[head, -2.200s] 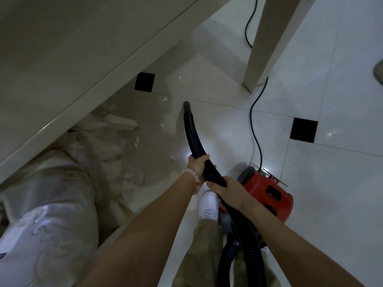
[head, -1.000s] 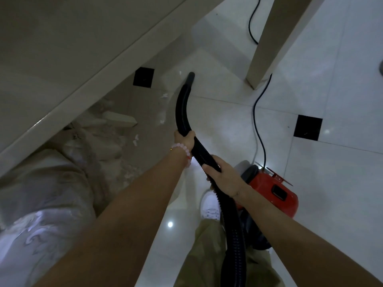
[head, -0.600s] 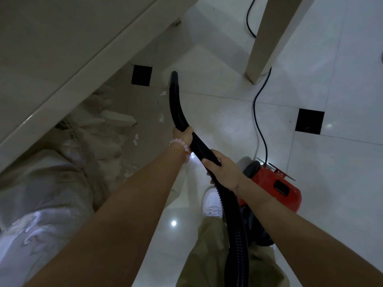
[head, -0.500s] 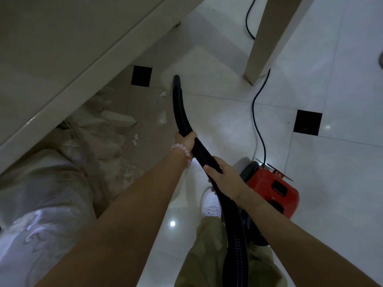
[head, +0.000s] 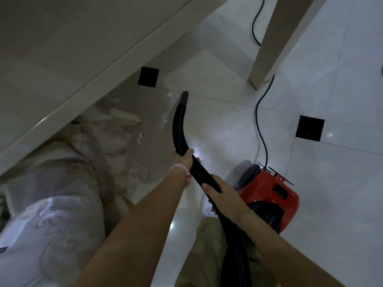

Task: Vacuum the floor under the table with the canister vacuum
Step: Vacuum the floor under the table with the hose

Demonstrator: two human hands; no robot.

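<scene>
Black hose (head: 179,129) has drawn back from the worktop (head: 87,65) edge since a moment ago; left hand (head: 185,157) and right hand (head: 220,195) both clench it, its tip beside white scraps (head: 169,95). Red canister (head: 269,193) sits right of it.

Both bare arms reach forward and down. The left hand (head: 185,157), a bead bracelet (head: 183,170) at its wrist, and the right hand (head: 222,198) behind it are each curled closed.
</scene>
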